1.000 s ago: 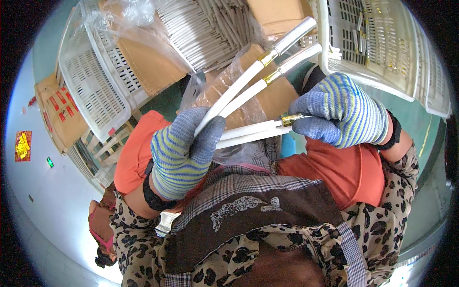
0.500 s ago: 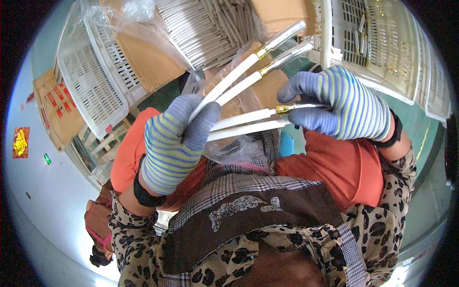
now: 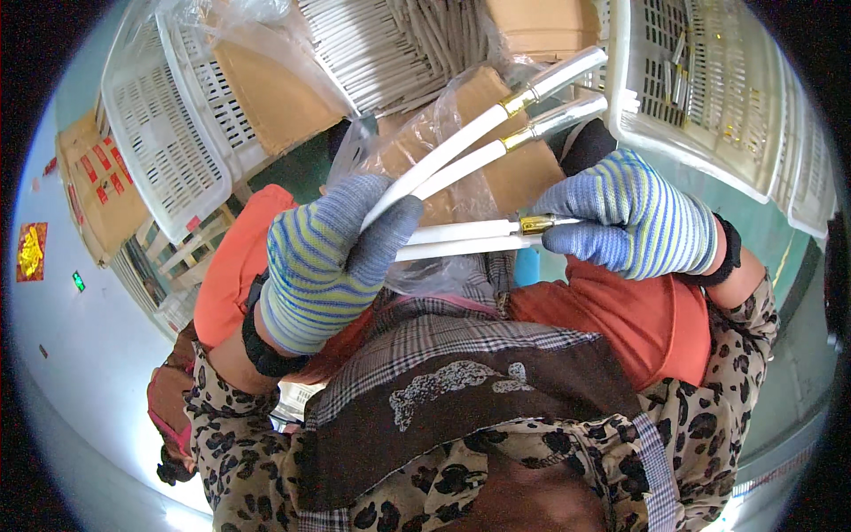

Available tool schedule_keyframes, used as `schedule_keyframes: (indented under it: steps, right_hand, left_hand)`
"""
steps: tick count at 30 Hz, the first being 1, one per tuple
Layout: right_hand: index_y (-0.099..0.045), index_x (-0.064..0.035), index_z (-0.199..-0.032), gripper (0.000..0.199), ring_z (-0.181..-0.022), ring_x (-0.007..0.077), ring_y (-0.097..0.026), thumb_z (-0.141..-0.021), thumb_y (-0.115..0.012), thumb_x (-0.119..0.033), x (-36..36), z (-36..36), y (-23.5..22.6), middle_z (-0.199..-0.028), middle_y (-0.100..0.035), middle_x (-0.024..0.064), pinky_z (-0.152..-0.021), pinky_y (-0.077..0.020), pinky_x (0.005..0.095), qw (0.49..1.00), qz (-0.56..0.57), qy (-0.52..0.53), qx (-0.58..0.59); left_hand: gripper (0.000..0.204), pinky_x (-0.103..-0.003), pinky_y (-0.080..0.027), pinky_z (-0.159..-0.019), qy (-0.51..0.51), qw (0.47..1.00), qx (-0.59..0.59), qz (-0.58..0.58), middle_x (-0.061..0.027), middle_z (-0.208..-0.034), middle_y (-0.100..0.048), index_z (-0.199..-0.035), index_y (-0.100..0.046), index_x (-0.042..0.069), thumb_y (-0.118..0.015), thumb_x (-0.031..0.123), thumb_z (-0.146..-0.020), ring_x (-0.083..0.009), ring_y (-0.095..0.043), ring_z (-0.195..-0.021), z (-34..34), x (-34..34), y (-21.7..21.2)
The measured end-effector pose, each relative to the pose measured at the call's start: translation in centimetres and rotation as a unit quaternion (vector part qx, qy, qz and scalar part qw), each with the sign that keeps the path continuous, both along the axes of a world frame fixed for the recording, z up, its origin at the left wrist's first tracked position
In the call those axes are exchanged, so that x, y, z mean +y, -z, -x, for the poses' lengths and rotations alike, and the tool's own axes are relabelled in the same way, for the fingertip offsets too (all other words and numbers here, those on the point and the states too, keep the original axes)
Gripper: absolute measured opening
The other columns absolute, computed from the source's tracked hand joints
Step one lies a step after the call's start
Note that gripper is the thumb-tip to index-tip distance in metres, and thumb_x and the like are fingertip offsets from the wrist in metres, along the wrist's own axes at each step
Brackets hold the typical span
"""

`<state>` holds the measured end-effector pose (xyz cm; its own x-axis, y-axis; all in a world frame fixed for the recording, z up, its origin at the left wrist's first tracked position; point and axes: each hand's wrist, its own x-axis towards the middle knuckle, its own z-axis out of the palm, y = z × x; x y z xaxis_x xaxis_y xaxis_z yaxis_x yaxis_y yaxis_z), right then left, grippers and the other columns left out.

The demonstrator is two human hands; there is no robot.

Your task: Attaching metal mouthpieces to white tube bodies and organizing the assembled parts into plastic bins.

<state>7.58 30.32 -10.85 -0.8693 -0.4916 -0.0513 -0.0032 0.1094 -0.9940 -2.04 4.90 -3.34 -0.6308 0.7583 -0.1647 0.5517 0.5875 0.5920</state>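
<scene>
Fingers of the gloved left hand (image 3: 324,262) clench a fan of white rods (image 3: 461,146) over the lap; the gloved right hand (image 3: 634,222) pinches one rod's gold ferrule (image 3: 534,223).

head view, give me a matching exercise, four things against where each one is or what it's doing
Things:
1 left hand
2 right hand
3 white crate
4 plastic bag

Places or states:
A behind the white sticks
B upper left, tilted
C grips a fan of white sticks
D pinches a gold collar

Pairs: 1-C, 2-D, 3-B, 4-A
</scene>
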Motion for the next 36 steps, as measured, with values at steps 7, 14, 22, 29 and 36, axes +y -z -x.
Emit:
schedule_keyframes:
  steps: [7,14,22,29,36]
  right_hand:
    - [-0.065,-0.0007,-0.085,0.019,-0.053,0.0146,-0.055,-0.084,-0.061,-0.019,0.3,0.7,-1.2,-0.059,-0.058,0.0091,-0.053,-0.0441,0.0291,0.987,0.051,-0.006,-0.151]
    - [-0.064,-0.0032,-0.087,0.024,-0.057,0.023,-0.058,-0.084,-0.06,-0.027,-0.1,1.5,-0.3,-0.062,-0.058,0.0118,-0.055,-0.0447,0.0343,0.994,-0.018,0.008,-0.106]
    - [-0.063,-0.0054,-0.087,0.024,-0.059,0.0317,-0.056,-0.085,-0.057,-0.029,0.0,0.5,0.2,-0.063,-0.056,0.0144,-0.054,-0.0441,0.0379,0.998,-0.036,0.004,-0.042]
    - [-0.062,-0.0036,-0.085,0.028,-0.053,0.0272,-0.052,-0.09,-0.05,-0.028,-0.2,0.9,-0.1,-0.058,-0.053,0.0127,-0.052,-0.0421,0.0338,0.989,-0.003,-0.054,-0.134]
    - [-0.066,-0.002,-0.084,0.03,-0.055,0.0136,-0.053,-0.089,-0.051,-0.028,0.0,1.6,-0.5,-0.062,-0.058,0.0076,-0.051,-0.0427,0.0272,0.962,0.083,-0.108,-0.237]
  left_hand:
    - [0.014,-0.033,-0.044,-0.048,-0.018,0.999,0.027,-0.014,-0.0091,-0.068,-0.061,-0.088,-0.061,0.006,-0.068,0.012,-0.077,-0.0262,-0.057,-0.052,-0.1,0.0,-0.2]
    - [0.013,-0.031,-0.045,-0.05,-0.041,0.999,0.012,0.016,-0.0103,-0.067,-0.06,-0.085,-0.061,0.006,-0.069,0.012,-0.076,-0.0258,-0.06,-0.055,0.8,0.3,0.0]
    - [0.01,-0.028,-0.048,-0.056,-0.037,0.998,-0.033,0.042,-0.0082,-0.069,-0.063,-0.088,-0.062,0.006,-0.066,0.01,-0.079,-0.0178,-0.062,-0.06,0.8,-0.4,0.2]
    - [0.013,-0.03,-0.048,-0.057,-0.031,0.998,-0.039,0.043,-0.009,-0.072,-0.063,-0.089,-0.062,0.006,-0.067,0.009,-0.078,-0.0208,-0.063,-0.063,0.4,-0.5,0.5]
    - [0.016,-0.034,-0.047,-0.053,0.026,0.999,-0.012,0.024,-0.0088,-0.071,-0.062,-0.091,-0.06,0.007,-0.068,0.012,-0.077,-0.0267,-0.061,-0.059,0.1,-0.5,0.2]
